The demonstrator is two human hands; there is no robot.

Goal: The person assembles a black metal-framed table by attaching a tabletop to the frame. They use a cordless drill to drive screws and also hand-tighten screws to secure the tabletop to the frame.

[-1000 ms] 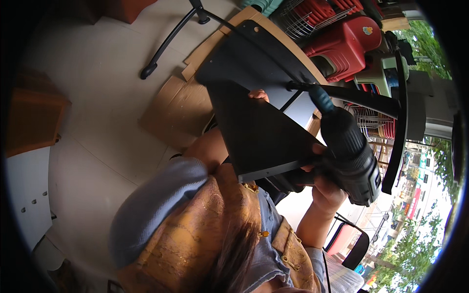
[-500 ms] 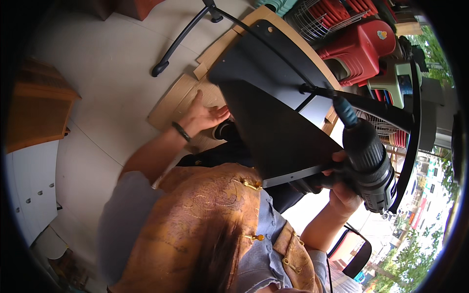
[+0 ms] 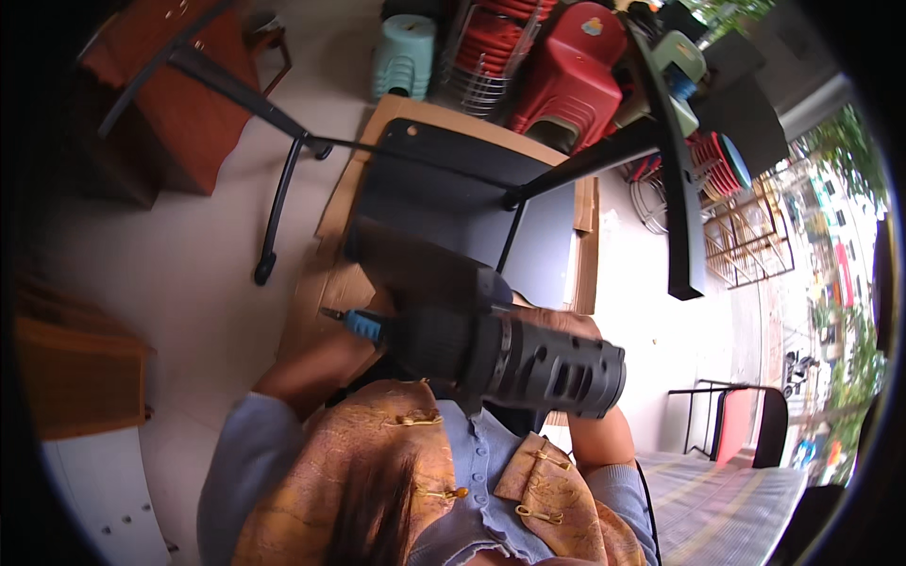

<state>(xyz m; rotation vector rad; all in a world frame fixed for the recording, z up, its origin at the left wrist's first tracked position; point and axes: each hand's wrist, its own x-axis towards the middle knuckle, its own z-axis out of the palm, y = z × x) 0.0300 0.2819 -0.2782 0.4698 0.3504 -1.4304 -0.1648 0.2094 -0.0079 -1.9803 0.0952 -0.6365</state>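
A dark cordless drill lies crosswise in front of my body, its blue-collared bit aimed left. My right hand is closed around it, mostly behind the drill body. My left hand is close to the bit, its fingers hidden by the drill and blurred, so I cannot tell what they touch. Just beyond the drill is a blurred dark panel. Farther out, a large black board lies on cardboard, with a black metal leg frame standing up from it.
Black frame feet extend to the left. Red stacked stools and a pale green stool stand at the back. A reddish wooden cabinet is far left, a wooden cabinet nearer. A cloth-covered surface sits at lower right.
The drill has swung from upright at the right to crosswise before me, bit now leftward. My left hand has gone behind it. The view has shifted, and the dark panel appears lower and more blurred.
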